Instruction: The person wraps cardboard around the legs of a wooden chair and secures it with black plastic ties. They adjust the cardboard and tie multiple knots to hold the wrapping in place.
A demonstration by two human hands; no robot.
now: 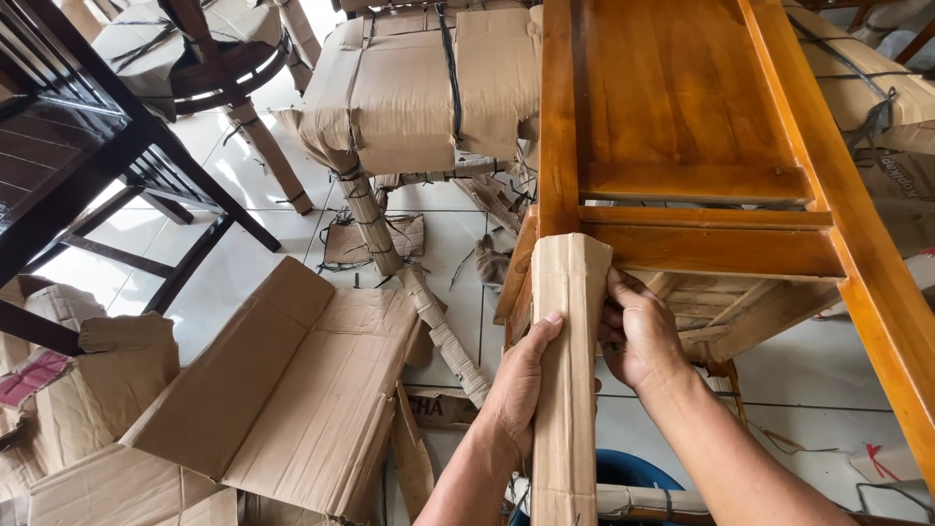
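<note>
Head camera view, looking down at two bare hands wrapping a strip of brown cardboard (568, 360) around the leg of a honey-coloured wooden chair (682, 146), which lies tipped so that the leg points toward the viewer. The cardboard runs lengthwise along the leg, folded around it like a sleeve, its upper end near the joint with the seat frame.

The left hand (516, 390) grips the sleeve from the left side, thumb pressed flat on its front face and fingers curled behind, out of sight. The right hand (638, 336) clasps the right edge higher up, its fingers bent around the cardboard and pinching the fold closed.

No cord or tape shows on this sleeve, so it looks held only by the hands. If either grip eases, the stiff cardboard would likely spring open or slide down the leg, baring the polished wood near the joint.

Behind, another chair (419, 88) stands fully wrapped in cardboard and tied with black cord. A dark wooden chair (88, 166) stands unwrapped at the left. Flattened cardboard sheets (282, 390) and cord scraps litter the white tiled floor (263, 170), which could catch a foot.
</note>
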